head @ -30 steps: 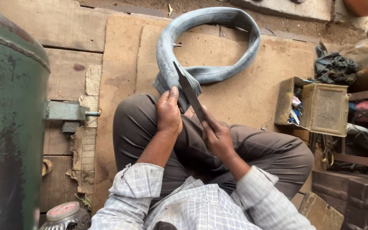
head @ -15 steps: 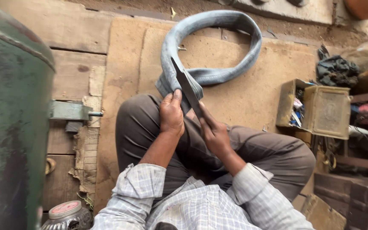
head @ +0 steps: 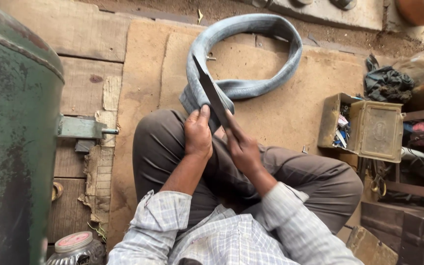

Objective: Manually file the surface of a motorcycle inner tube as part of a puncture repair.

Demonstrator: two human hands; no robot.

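A grey rubber inner tube (head: 251, 29) lies looped on the brown board (head: 280, 108) in front of me, its near end folded over my knee. My left hand (head: 198, 135) presses that folded end of the tube down on my leg. My right hand (head: 241, 145) grips the handle end of a long dark blade (head: 212, 91), which slants up and to the left across the tube. I sit cross-legged in grey trousers and a checked shirt.
A large green metal tank (head: 11, 137) with a bracket and bolt (head: 82, 128) fills the left side. An open metal box (head: 364, 128) of small parts stands at the right, with a dark rag (head: 386, 81) behind it. A jar with a pink lid (head: 74, 245) is at the bottom left.
The blade has shifted slightly along the tube and both hands have edged forward with it; the view has tilted a little.
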